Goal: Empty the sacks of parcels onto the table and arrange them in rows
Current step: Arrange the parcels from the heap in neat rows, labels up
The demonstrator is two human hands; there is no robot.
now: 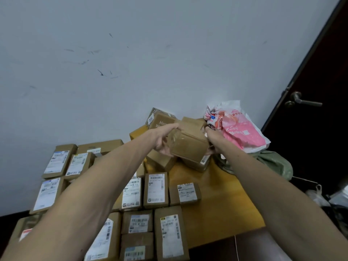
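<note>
Both my hands hold a brown cardboard box lifted over the far end of the yellow table. My left hand grips its left side and my right hand grips its right side. Under it lies a loose pile of brown boxes against the wall. Several labelled parcels lie in rows across the left and near part of the table. A pink and white plastic parcel bag sits at the far right, on top of a green sack.
A grey wall runs behind the table. A dark door with a lever handle stands at the right. Bags and dark clutter sit on the floor at the right, beside the table's right edge.
</note>
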